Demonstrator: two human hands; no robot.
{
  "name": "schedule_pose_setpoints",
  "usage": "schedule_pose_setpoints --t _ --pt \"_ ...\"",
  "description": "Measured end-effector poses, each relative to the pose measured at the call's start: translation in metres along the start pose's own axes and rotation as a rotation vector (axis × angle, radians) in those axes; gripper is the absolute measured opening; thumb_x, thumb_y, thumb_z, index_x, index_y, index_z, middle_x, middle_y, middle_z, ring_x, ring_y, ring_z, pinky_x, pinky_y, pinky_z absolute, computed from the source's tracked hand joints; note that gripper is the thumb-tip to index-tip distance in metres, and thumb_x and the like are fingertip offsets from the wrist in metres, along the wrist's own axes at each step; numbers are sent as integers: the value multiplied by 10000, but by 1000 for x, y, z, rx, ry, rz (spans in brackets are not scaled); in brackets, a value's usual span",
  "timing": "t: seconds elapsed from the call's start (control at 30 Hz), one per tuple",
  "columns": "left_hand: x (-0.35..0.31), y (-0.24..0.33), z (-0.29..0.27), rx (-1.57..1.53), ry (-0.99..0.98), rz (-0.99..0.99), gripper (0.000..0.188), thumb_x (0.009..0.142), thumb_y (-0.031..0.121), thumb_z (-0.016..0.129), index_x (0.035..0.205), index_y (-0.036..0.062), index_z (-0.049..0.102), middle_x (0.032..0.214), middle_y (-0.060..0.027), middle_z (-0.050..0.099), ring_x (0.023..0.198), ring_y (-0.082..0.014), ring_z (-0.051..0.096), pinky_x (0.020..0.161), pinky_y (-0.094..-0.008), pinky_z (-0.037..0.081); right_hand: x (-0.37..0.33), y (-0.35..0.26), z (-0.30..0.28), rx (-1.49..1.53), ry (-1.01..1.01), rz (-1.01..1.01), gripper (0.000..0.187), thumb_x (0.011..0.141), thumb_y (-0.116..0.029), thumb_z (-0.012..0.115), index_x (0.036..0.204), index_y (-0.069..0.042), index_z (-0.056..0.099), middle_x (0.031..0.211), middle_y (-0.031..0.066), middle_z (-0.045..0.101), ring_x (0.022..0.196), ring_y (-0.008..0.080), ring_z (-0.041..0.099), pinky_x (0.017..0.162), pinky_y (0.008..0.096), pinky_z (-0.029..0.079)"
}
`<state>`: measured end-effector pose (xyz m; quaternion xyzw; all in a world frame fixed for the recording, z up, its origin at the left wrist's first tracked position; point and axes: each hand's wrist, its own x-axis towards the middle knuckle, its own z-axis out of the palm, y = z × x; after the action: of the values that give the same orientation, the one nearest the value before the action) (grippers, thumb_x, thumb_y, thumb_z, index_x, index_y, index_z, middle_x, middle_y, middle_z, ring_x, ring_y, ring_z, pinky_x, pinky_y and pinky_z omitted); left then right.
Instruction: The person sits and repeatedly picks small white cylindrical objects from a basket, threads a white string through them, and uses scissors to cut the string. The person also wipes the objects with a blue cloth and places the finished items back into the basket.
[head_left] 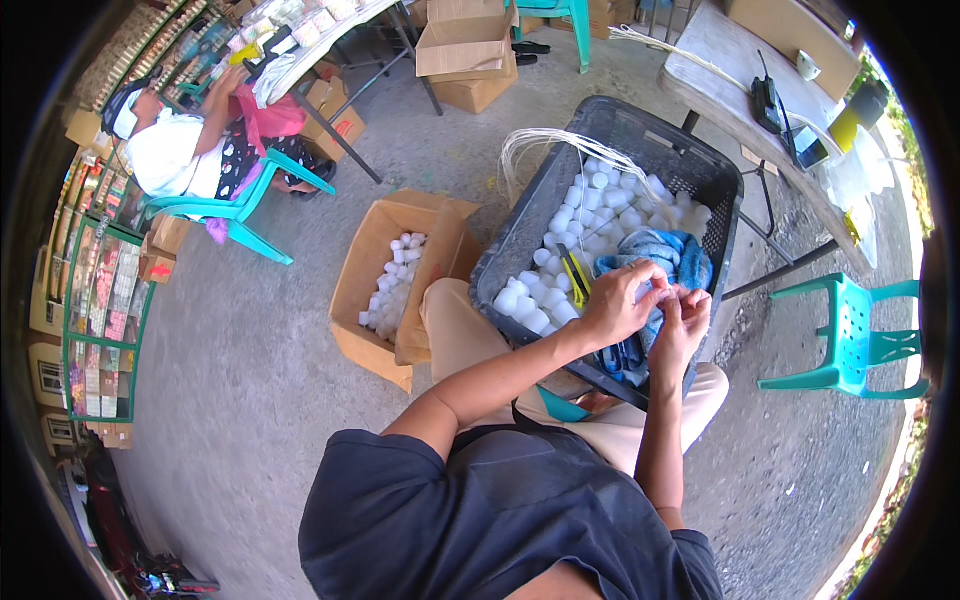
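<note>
Above the near right part of a black plastic crate (pixel 722 225), my left hand (pixel 622 303) and my right hand (pixel 680 328) meet at the fingertips, both pinched closed. A bit of something whitish shows by the left fingers, too small to name. Beneath the hands lies a crumpled blue cloth (pixel 690 256). Many small white cylindrical pieces (pixel 598 212) fill the crate. A yellow and black tool (pixel 575 276), perhaps a cutter, rests on them just left of my left hand. White cords (pixel 560 137) drape over the crate's far left rim and across the pieces.
Left of the crate, an open cardboard box (pixel 362 235) holds more white pieces. A table (pixel 715 65) at the right carries a handheld radio (pixel 768 105). A green chair (pixel 850 335) stands right. Another person (pixel 180 150) sits at a far-left table (pixel 330 40).
</note>
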<state>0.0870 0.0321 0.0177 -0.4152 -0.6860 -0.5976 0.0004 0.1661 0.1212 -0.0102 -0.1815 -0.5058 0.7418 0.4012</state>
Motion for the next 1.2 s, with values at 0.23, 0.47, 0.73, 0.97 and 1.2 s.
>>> schedule_pose_setpoints --t 0.23,0.47,0.73,0.97,1.2 --pt "2 -1 -2 47 -8 -10 113 872 103 623 885 19 548 809 -121 605 766 -305 621 669 -381 478 -1 -8 10 -170 -28 -172 229 881 82 563 921 -53 383 869 68 535 802 105 510 761 237 433" --pt "-5 -27 4 -239 -111 -208 232 977 218 495 924 -7 490 760 -101 543 696 -191 545 654 -352 435 3 -28 10 -621 -210 -115 150 913 -22 602 966 -41 463 882 26 518 784 85 496 694 222 426" --pt "-5 -28 -1 -895 -133 -500 158 993 197 497 944 48 493 778 -2 541 634 -58 538 512 -236 485 -2 -45 18 -554 -311 -62 163 909 35 549 929 -40 406 804 53 513 723 87 519 628 234 449" --pt "-5 -16 -2 -867 -124 -371 120 940 129 603 976 16 620 887 -14 617 757 -47 559 634 -210 474 3 -43 27 -575 -246 -256 186 903 50 563 917 -34 398 804 68 490 741 126 514 680 262 454" --pt "1 -9 -4 -913 18 -286 48 930 80 607 933 34 619 890 8 627 840 -51 570 773 -221 468 0 -51 44 -883 -316 -580 176 806 160 506 857 15 421 791 151 433 694 320 459 649 381 410"
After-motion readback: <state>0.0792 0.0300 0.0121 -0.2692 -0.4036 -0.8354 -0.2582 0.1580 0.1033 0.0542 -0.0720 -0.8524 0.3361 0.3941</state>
